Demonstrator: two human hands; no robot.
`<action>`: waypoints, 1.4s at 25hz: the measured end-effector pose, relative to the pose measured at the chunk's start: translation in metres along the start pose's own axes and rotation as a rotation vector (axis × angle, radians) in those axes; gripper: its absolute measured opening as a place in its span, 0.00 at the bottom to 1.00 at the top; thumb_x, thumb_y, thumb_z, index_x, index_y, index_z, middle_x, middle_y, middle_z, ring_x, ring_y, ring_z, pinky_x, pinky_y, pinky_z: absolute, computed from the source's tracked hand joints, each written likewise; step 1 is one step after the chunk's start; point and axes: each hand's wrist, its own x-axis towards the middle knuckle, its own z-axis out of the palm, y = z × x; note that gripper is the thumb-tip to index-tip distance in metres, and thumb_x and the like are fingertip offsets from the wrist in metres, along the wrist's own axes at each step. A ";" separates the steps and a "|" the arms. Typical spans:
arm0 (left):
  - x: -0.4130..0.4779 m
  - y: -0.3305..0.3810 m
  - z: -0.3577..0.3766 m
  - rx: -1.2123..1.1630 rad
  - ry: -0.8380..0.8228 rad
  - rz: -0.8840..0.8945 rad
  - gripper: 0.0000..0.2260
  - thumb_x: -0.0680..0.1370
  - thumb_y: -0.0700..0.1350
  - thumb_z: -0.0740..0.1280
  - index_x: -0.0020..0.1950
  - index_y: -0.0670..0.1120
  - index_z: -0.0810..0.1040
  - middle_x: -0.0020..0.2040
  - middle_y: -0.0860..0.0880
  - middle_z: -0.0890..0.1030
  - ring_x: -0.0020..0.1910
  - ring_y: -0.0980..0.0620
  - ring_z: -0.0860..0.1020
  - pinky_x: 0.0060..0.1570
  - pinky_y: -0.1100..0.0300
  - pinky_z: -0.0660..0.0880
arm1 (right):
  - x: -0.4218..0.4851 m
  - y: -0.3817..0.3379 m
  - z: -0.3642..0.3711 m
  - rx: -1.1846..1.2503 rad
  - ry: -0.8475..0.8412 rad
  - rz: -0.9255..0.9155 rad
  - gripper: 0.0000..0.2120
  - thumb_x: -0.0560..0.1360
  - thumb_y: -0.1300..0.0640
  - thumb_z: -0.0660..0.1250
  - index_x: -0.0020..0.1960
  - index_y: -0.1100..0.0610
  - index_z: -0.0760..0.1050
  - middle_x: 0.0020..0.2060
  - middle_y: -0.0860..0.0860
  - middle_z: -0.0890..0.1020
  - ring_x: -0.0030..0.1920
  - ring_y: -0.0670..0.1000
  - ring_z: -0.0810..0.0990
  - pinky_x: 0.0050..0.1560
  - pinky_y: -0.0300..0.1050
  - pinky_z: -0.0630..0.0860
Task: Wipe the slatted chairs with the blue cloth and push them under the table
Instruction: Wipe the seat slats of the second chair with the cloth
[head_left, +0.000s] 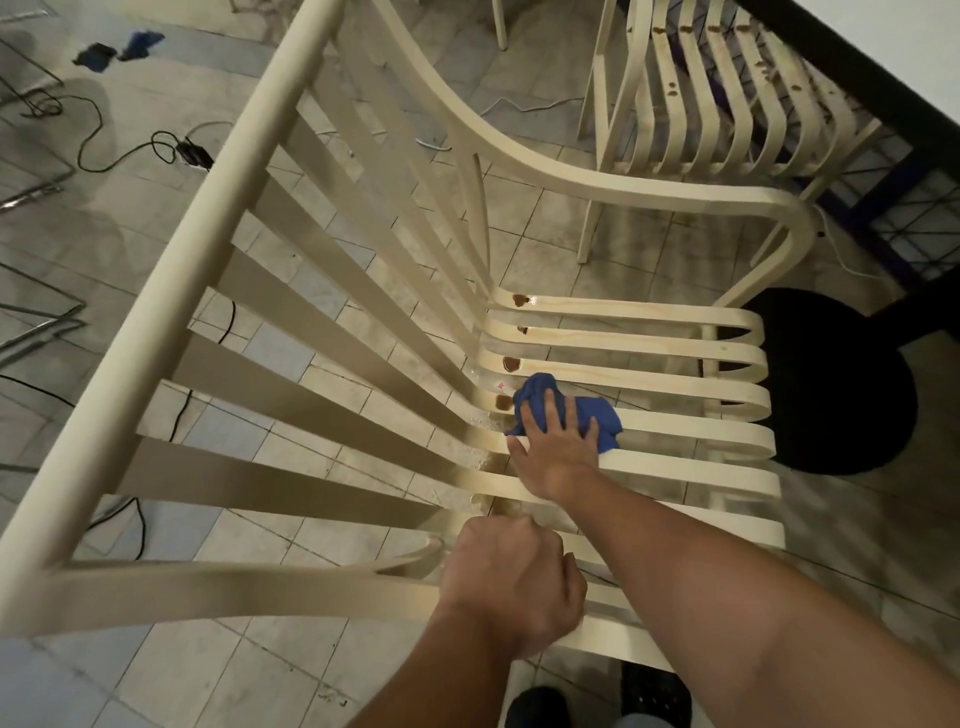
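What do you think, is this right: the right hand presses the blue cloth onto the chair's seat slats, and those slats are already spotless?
Not spotless: the head view shows brown stains on the seat slats. The right hand does press the blue cloth onto them.

Bare left hand (511, 582) and right hand (558, 441), bare forearms (727, 597), black shoes (537, 706) below.
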 end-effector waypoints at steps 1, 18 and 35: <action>0.000 0.000 0.001 0.002 0.000 -0.004 0.23 0.83 0.58 0.49 0.40 0.46 0.76 0.34 0.47 0.73 0.32 0.49 0.70 0.36 0.53 0.64 | -0.001 0.003 0.000 -0.043 0.024 -0.014 0.30 0.84 0.37 0.40 0.82 0.44 0.35 0.81 0.49 0.33 0.81 0.58 0.33 0.77 0.69 0.37; -0.002 -0.002 -0.002 -0.037 0.022 0.022 0.22 0.83 0.56 0.50 0.43 0.46 0.78 0.39 0.43 0.78 0.37 0.43 0.76 0.41 0.52 0.72 | -0.035 0.133 0.013 -0.095 0.179 0.014 0.43 0.69 0.28 0.18 0.81 0.40 0.33 0.80 0.47 0.32 0.81 0.62 0.35 0.79 0.65 0.39; -0.001 -0.002 0.001 -0.050 0.022 0.009 0.23 0.82 0.57 0.51 0.44 0.45 0.79 0.41 0.43 0.81 0.35 0.45 0.71 0.39 0.52 0.65 | -0.020 0.105 0.023 -0.166 0.253 -0.151 0.31 0.77 0.35 0.22 0.80 0.37 0.33 0.82 0.48 0.41 0.81 0.56 0.35 0.80 0.64 0.43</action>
